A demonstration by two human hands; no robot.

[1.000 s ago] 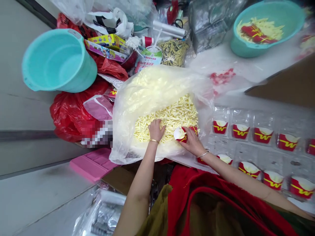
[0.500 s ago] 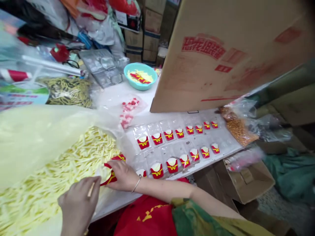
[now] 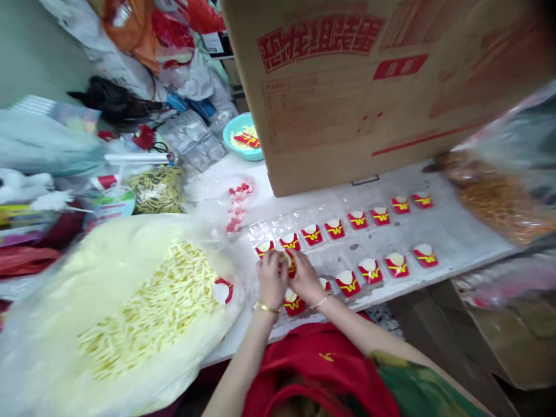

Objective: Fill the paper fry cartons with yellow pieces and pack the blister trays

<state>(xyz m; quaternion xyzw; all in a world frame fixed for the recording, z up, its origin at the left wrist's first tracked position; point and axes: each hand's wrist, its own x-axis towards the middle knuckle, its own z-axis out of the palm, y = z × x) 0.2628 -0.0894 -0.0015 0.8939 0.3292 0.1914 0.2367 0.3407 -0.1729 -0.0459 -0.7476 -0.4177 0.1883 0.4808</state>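
Note:
Over the rows of packets, my right hand (image 3: 305, 275) grips a small red carton (image 3: 291, 264) with a yellow mark, of the toy French-fry kind. My left hand (image 3: 272, 279) meets it from the left, fingers closed against the carton's top; what they pinch is hidden. Similar red cartons with a yellow W, such as this one (image 3: 348, 284), lie in two rows on clear plastic packets. To the left, a large clear bag (image 3: 47, 347) lies spread with a heap of pale yellow fry-shaped sticks (image 3: 160, 307). Another red carton (image 3: 223, 291) rests at the heap's right edge.
A tall cardboard box (image 3: 321, 133) stands at the back of the white table (image 3: 469, 243). Behind are a turquoise bowl (image 3: 245, 153), a bag of red and pink bits (image 3: 238, 202) and a bag of greenish pieces (image 3: 157, 190). An orange-brown bag (image 3: 490, 197) lies right.
Both hands have moved right, from the edge of the stick heap to above the packets, with the carton. The view has turned left. One red carton stays by the heap.

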